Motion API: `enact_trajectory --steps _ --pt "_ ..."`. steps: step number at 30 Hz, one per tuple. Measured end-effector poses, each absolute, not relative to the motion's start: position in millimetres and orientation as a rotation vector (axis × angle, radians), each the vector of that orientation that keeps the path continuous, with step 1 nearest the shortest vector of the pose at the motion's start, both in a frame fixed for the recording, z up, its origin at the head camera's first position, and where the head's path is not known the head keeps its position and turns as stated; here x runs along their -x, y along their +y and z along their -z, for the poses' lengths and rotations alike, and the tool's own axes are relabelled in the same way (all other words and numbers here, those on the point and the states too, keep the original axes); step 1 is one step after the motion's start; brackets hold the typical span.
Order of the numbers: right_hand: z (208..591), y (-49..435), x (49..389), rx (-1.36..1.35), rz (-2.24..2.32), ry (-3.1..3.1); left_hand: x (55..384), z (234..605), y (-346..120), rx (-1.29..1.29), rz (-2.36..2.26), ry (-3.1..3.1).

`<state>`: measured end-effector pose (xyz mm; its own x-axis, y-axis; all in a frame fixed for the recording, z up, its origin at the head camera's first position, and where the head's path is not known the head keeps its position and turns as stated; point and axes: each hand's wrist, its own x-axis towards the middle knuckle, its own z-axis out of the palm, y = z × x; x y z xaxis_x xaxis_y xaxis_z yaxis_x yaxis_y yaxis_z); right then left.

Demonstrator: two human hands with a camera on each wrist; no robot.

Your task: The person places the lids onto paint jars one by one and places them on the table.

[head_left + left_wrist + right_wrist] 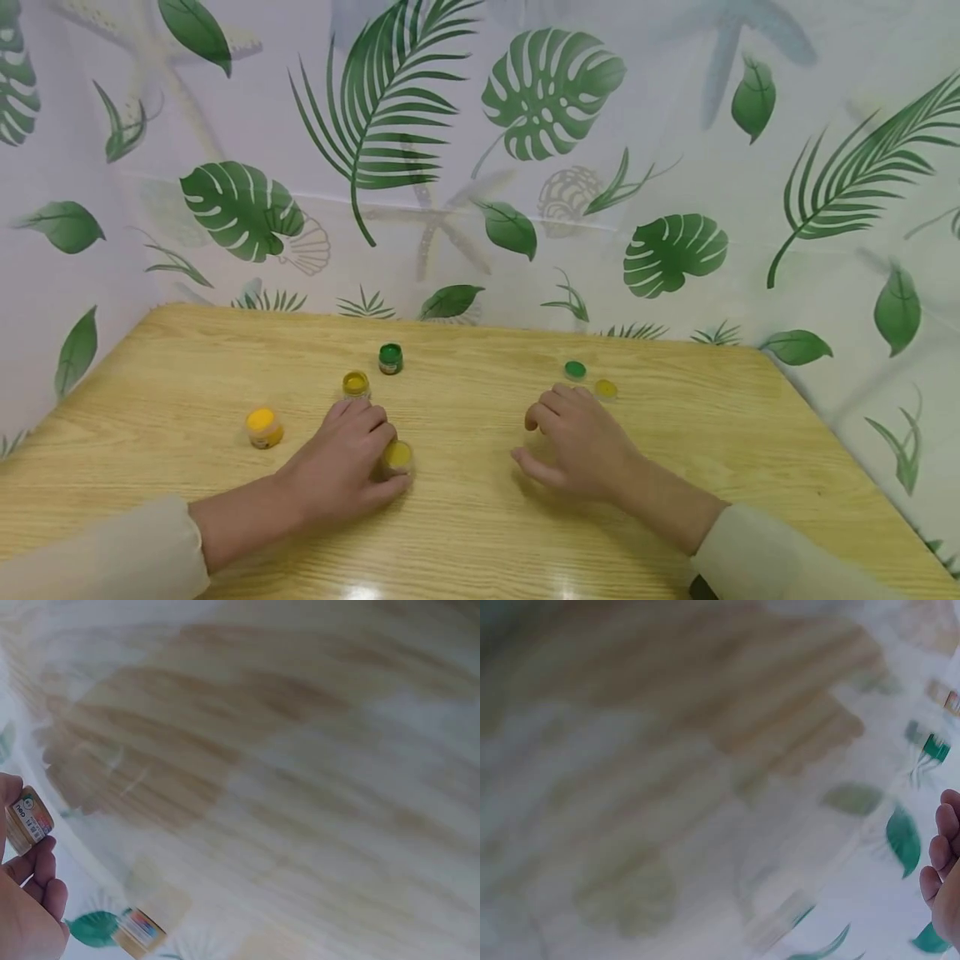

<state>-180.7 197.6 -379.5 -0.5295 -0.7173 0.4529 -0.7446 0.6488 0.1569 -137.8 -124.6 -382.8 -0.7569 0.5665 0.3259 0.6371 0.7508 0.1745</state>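
My left hand [341,462] grips a small paint jar [398,455] with a yellow top, low over the table. In the left wrist view its printed label [31,817] shows between thumb and fingers. Just beyond that hand stands a jar of dark yellow paint [356,383] without a lid, and behind it an uncovered green paint jar [391,358]. Farther left is an orange-yellow paint jar [264,427]. My right hand [581,442] hovers at the right with loosely bent fingers and nothing in them. Past its fingers lie a green lid [575,369] and a yellow lid [606,389].
A wood-grain table [480,533] carries everything. Behind it and along both sides hangs a white cloth [480,275] printed with green leaves, meeting the table's back edge. The table surface is glossy and reflects the jars in the wrist views.
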Motion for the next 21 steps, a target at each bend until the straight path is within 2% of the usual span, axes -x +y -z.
enact_trajectory --steps 21 --pt "374 285 223 -0.624 0.007 -2.803 156 385 -201 0.609 0.156 -2.798"
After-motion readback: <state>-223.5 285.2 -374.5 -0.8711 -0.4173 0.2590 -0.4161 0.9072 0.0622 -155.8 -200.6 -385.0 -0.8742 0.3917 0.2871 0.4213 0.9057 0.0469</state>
